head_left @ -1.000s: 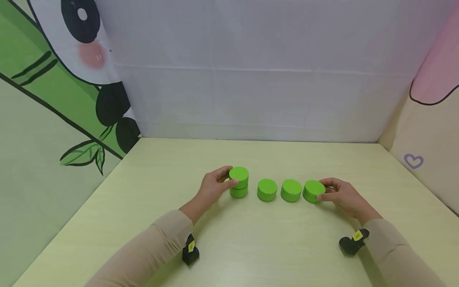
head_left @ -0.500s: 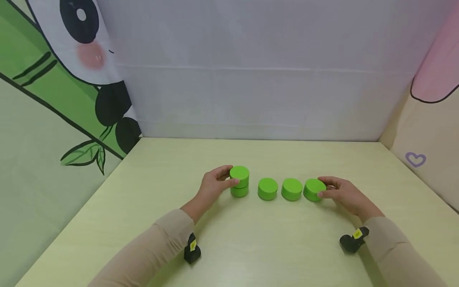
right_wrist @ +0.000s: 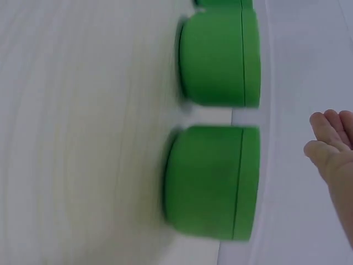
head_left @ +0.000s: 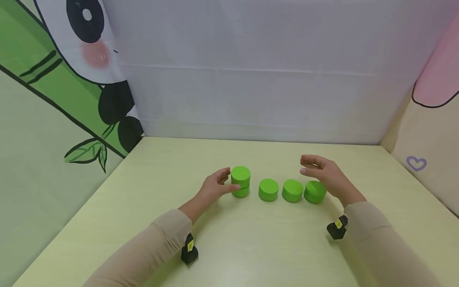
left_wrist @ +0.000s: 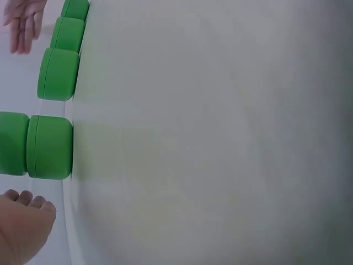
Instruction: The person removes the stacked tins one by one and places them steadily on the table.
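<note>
Several green, round, squat containers stand on the table; the wrist views show a lid seam on them. One container (head_left: pixel 240 176) sits on top of another (head_left: pixel 244 193), forming a stack in the middle. My left hand (head_left: pixel 214 188) is just left of this stack, its fingers spread; the left wrist view shows a gap between hand and stack. To the right, a row holds a left container (head_left: pixel 268 189), a middle one (head_left: pixel 292 191) and a right one (head_left: pixel 314 193). Above and behind the right one is my right hand (head_left: pixel 325 174), raised, with relaxed fingers holding nothing.
The pale wooden table (head_left: pixel 229 247) reaches back to a white cloth wall (head_left: pixel 258 103). A printed panel (head_left: pixel 43 119) borders it on the left and another (head_left: pixel 426 131) on the right. A black camera hangs at each sleeve cuff.
My right hand has let go of the right container and moved up and left over it. My left fingers have loosened from the stacked container, which stays on the lower one.
</note>
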Action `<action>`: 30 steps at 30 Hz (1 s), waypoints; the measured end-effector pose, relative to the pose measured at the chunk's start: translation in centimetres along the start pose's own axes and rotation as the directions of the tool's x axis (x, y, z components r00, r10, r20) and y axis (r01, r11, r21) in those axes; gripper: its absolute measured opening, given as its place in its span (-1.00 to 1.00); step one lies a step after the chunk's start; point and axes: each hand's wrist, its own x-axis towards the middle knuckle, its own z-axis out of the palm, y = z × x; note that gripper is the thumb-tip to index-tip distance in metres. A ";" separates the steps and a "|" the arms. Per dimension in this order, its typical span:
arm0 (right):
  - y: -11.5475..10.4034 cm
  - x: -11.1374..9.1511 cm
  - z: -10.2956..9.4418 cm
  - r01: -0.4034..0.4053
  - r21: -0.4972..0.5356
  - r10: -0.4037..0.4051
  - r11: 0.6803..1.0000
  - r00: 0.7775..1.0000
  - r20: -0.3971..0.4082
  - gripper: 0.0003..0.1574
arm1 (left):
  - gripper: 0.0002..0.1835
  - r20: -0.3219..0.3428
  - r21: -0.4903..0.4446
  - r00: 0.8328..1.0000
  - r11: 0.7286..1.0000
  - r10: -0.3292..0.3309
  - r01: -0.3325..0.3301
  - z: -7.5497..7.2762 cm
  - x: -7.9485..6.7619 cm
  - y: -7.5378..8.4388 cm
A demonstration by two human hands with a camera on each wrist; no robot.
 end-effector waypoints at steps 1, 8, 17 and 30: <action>-0.4 0.4 0.6 0.011 0.016 -0.011 1.000 1.000 0.009 -0.15 | -0.17 0.001 -0.001 1.000 1.000 -0.005 0.005 0.0 0.0 -0.1; -2.4 2.7 5.6 0.060 0.109 -0.067 0.992 0.996 0.060 -0.24 | -0.26 0.001 -0.004 1.000 1.000 -0.012 0.012 -0.1 0.6 -0.8; -2.8 4.8 10.3 0.042 0.127 -0.057 0.991 0.992 0.115 -0.21 | -0.31 0.027 -0.004 1.000 1.000 -0.004 0.004 0.1 0.7 -1.1; -2.9 5.7 12.1 0.075 0.150 -0.098 0.986 0.983 0.153 -0.20 | -0.32 0.070 0.012 0.997 1.000 0.022 -0.023 -0.1 0.8 -1.4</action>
